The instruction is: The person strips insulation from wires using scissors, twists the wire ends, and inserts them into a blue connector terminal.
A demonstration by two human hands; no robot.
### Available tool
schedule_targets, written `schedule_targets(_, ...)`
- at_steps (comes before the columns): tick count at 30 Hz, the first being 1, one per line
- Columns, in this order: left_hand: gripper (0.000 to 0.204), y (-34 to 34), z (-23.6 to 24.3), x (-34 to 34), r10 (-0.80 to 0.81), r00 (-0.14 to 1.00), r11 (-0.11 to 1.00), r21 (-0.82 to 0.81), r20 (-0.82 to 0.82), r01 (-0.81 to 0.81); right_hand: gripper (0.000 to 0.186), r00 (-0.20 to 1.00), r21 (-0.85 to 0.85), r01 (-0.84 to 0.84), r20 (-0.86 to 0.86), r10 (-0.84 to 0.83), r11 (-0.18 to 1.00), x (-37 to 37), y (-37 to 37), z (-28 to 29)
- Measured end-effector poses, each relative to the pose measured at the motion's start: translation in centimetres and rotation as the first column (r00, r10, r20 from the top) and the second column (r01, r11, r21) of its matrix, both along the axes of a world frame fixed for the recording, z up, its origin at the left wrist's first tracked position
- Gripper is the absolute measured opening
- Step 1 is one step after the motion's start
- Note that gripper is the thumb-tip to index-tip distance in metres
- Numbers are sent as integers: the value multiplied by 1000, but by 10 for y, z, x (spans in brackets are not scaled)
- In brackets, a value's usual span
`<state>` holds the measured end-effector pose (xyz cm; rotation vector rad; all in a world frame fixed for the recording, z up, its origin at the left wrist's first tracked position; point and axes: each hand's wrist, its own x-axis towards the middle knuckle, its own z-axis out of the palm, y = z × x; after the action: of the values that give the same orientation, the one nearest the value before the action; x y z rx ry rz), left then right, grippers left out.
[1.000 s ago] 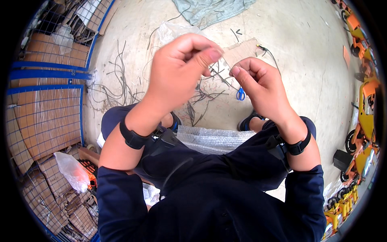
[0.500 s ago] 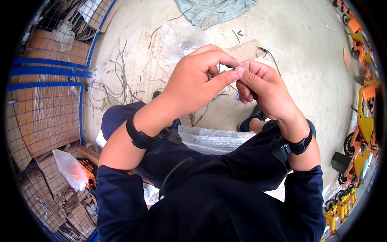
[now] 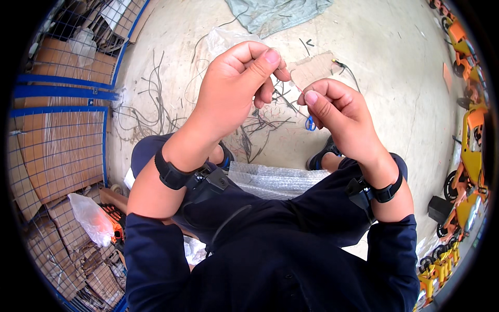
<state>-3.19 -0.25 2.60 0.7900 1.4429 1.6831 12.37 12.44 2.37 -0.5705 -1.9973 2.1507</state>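
Observation:
My left hand point(image 3: 231, 86) is raised over the floor, thumb pressed to the curled fingers; whatever it pinches is too small to make out. A short gap to the right, my right hand point(image 3: 340, 114) holds thumb and forefinger together in a pinch. A thin pale sliver shows near its fingertips, but its kind is unclear. Below and between the hands lie dark cut cable pieces point(image 3: 265, 124) and fine reddish scraps. Just left of the right hand's lower fingers, a blue looped handle point(image 3: 310, 124), like that of scissors, rests on the floor.
Flat cardboard point(image 3: 314, 66), a clear plastic bag point(image 3: 223, 40) and a grey-green cloth point(image 3: 278, 13) lie ahead. Long cables point(image 3: 156, 99) spread at left beside a blue mesh cage point(image 3: 62, 93). Bubble wrap point(image 3: 275, 179) lies between my legs. Yellow-orange wheeled frames point(image 3: 472, 140) line the right.
My hands, together at the fingertips before, have come apart. The left one moved left and slightly up, uncovering the cable pieces and cardboard; the right stayed nearly in place.

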Motion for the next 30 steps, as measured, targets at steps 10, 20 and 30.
schedule_targets(10, 25, -7, 5, -13, 134, 741, 986, 166, -658, -31, 7, 976, 639, 126, -216, 19, 759, 0, -1, -9)
schedule_targets(20, 18, -9, -4, -16, -405, 894, 874, -206, 190, 440, 16, 909, 806, 308, -406, 93, 506, -8, 4, -12)
schedule_targets(30, 16, -4, -14, -11, -431, 850, 886, -35, 304, 462, 7, 950, 594, 227, -308, -43, 772, 0, 11, -14)
